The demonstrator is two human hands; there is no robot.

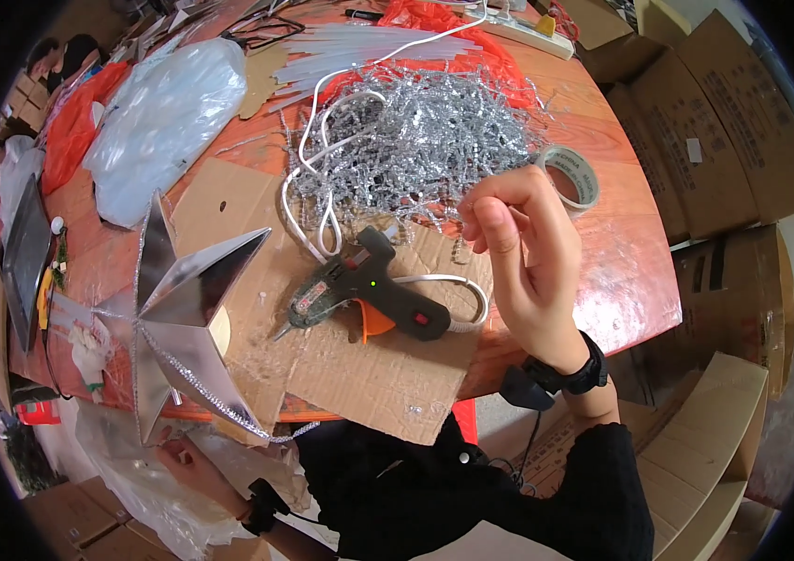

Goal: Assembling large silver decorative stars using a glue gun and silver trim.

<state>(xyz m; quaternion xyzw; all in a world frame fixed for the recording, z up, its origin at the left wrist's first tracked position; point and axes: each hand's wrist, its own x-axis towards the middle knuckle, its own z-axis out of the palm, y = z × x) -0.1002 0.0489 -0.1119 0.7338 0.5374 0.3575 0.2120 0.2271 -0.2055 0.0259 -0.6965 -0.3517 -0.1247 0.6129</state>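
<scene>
A silver mirror-faced star [193, 294] stands at the left, its ridges partly edged with glittery silver trim [199, 381]. The trim's loose tail reaches past the star's lower right point. My left hand [193, 472] is low at the left, its fingers closed at the star's bottom tip. Raised over the table's right side, my right hand [537, 248] has thumb and fingers curled together; anything between them is too small to make out. Between the star and that hand, a black glue gun [359, 285] with an orange trigger lies on flattened cardboard [369, 383], nozzle toward the star.
Behind the glue gun sits a heap of silver tinsel [425, 136], crossed by a white cord [306, 140]. Translucent glue sticks [341, 51] lie beyond. A tape roll [572, 178] is near my right hand. Cardboard boxes [715, 131] flank the table's right edge; a plastic bag [172, 122] lies far left.
</scene>
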